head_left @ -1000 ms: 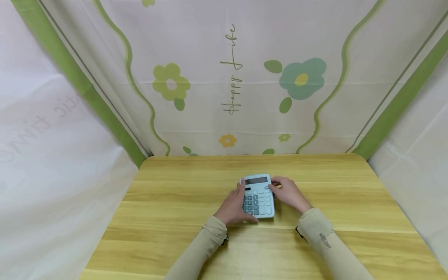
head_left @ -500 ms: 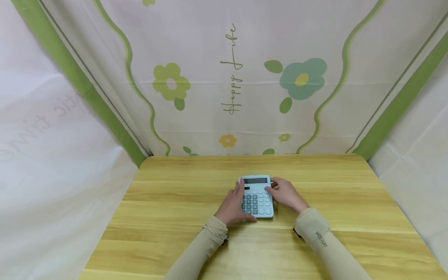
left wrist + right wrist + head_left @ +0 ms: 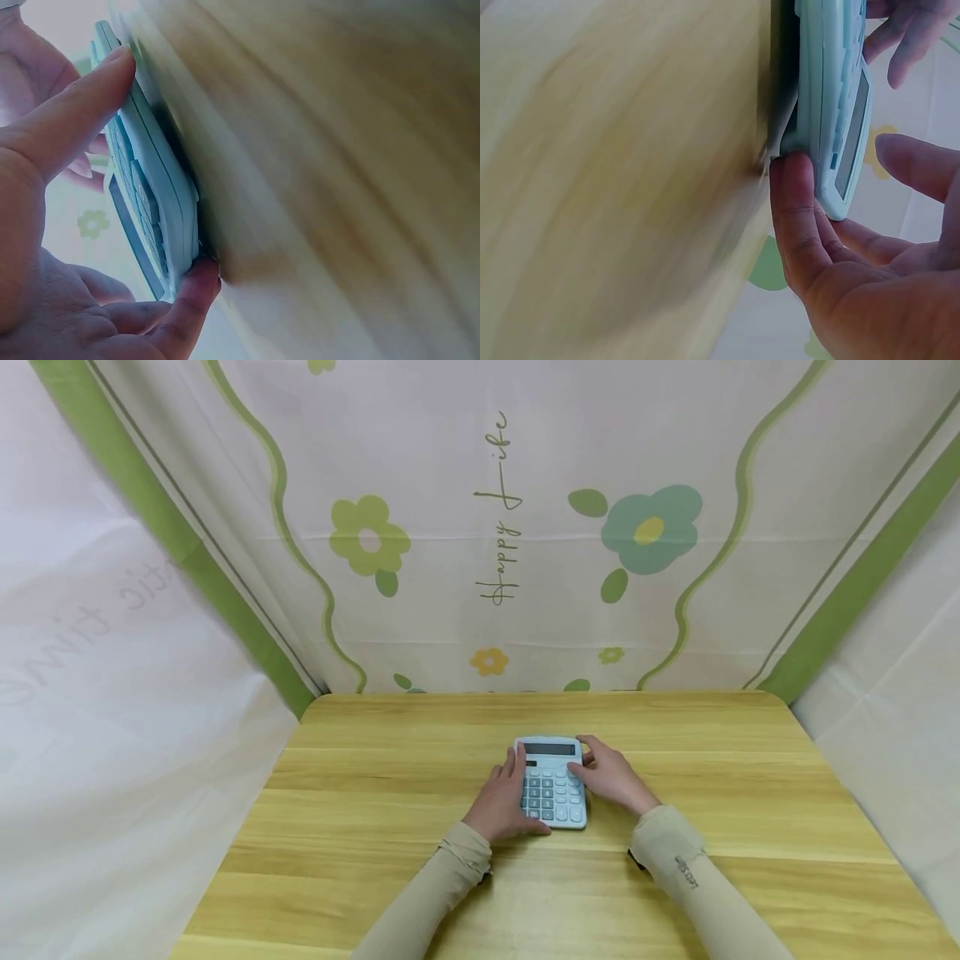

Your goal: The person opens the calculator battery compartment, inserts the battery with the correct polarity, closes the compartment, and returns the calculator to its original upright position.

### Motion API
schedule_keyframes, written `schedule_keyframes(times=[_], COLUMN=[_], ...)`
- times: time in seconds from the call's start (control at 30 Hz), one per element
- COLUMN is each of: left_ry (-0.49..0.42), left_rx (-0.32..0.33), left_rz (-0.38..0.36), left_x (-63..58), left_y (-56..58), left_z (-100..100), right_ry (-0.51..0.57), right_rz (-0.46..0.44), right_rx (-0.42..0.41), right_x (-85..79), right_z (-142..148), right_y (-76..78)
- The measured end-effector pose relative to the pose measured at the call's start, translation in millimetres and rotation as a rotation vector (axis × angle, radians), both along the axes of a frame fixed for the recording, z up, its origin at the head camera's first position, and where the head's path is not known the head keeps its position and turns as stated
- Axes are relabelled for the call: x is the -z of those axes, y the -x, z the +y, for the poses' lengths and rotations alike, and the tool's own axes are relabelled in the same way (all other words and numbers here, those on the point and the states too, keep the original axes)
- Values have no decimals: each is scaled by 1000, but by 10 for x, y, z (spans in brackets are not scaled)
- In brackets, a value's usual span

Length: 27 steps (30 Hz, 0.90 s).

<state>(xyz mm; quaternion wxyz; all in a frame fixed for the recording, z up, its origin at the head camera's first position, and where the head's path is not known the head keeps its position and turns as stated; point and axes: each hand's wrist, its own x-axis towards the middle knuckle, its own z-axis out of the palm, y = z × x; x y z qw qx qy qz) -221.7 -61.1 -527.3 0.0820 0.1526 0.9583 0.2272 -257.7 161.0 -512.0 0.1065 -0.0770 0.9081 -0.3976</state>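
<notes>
A light-blue desktop calculator (image 3: 558, 789) lies close over the wooden table, its dark display (image 3: 550, 749) at the far end. My left hand (image 3: 497, 806) grips it from the left, thumb along the near edge and fingers along the left side. In the left wrist view the thumb (image 3: 90, 105) presses the near edge while a fingertip meets the underside. At the far right corner is my right hand (image 3: 611, 774), its fingers curled against the side. The right wrist view shows those fingers (image 3: 799, 217) at the calculator's lower rim and the thumb (image 3: 919, 165) held over its face.
The wooden table (image 3: 360, 827) extends around both hands. White curtains with green trim and printed flowers (image 3: 649, 531) hang behind the table and along both sides. Tan sleeves (image 3: 682, 868) cover both forearms.
My right hand has shifted slightly left, its thumb moving from the upper right edge onto the face. The calculator has moved only slightly; the left hand keeps its grip.
</notes>
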Motion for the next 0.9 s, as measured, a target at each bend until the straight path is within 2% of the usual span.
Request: schedule_keyframes(times=[0.4, 0.57, 0.67, 0.8, 0.9], left_ry=[24, -29, -94, -153, -155], left_rx=[-2, 1, 6, 15, 29], left_rz=[5, 2, -15, -70, -100], left_x=[4, 39, 53, 26, -6], left_y=[9, -2, -24, -57, -71], left_z=[13, -37, -119, -236, -290], right_ry=[-14, -27, -31, -15, 12], right_rz=[-27, -28, -21, -14, -24], right_rx=[8, 10, 9, -2, -13], right_x=[-15, -13, -18, -32, -23], right_z=[2, 27, 65, 122, 143], right_y=[-9, -34, -76, -152, -198])
